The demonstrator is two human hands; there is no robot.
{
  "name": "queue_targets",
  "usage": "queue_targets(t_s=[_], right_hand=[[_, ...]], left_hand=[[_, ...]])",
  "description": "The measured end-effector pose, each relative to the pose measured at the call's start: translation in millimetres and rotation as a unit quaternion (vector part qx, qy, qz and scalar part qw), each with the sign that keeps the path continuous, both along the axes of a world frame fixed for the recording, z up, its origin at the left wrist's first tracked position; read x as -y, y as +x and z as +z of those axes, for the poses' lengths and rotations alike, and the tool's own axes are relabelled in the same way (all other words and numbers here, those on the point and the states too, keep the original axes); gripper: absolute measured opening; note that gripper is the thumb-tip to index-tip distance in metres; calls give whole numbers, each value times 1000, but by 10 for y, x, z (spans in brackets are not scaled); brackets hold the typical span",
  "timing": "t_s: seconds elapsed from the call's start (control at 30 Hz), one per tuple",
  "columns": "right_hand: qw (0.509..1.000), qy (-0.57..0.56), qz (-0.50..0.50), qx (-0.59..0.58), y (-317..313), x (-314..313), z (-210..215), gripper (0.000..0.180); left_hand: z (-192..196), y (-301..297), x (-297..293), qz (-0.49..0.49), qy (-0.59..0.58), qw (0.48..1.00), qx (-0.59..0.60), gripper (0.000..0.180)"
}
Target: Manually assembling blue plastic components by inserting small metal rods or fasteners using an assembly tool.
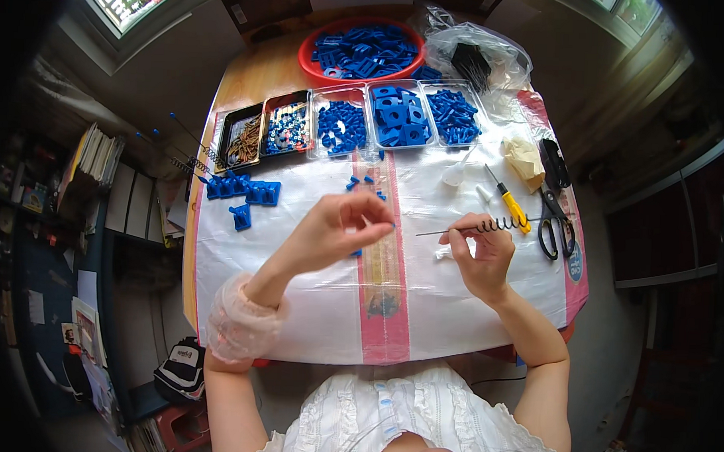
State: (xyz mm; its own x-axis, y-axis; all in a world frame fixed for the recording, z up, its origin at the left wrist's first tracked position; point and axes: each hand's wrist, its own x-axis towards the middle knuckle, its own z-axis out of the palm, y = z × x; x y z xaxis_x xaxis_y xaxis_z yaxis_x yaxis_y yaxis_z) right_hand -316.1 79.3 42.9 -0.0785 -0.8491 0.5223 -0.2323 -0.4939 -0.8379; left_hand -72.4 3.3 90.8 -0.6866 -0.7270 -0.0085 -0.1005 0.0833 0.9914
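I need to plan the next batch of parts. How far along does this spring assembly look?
Done: a row of assembled blue pieces lies at the table's left. In hand: the right hand holds a spring rod, while the left hand pinches a small blue part. Left: the clear trays and the red bowl are full of blue parts.

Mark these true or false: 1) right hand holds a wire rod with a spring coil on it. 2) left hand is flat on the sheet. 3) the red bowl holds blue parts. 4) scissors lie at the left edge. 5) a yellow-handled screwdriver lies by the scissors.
1) True: the right hand pinches a thin rod with a spring coil.
2) False: the left hand is raised, fingertips pinched on a small blue piece.
3) True: the red bowl is full of blue parts.
4) False: the scissors lie at the right.
5) True: the screwdriver lies just left of them.
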Motion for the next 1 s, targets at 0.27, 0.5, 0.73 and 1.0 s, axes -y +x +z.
queue_targets(t_s=[0.27, 0.5, 0.73, 1.0], right_hand=[[989, 28, 113, 86, 97, -193, 159, 15], [992, 29, 116, 32, 152, -180, 55, 13], [992, 35, 119, 34, 174, -184, 37, 13], [992, 34, 122, 28, 194, -173, 44, 13]], left_hand=[[-460, -7, -585, 31, 257, 964, -66, 8], [-596, -1, -597, 52, 263, 955, -124, 8], [-615, -9, -619, 47, 286, 948, -133, 8], [-654, 10, -620, 56, 290, 946, -137, 7]])
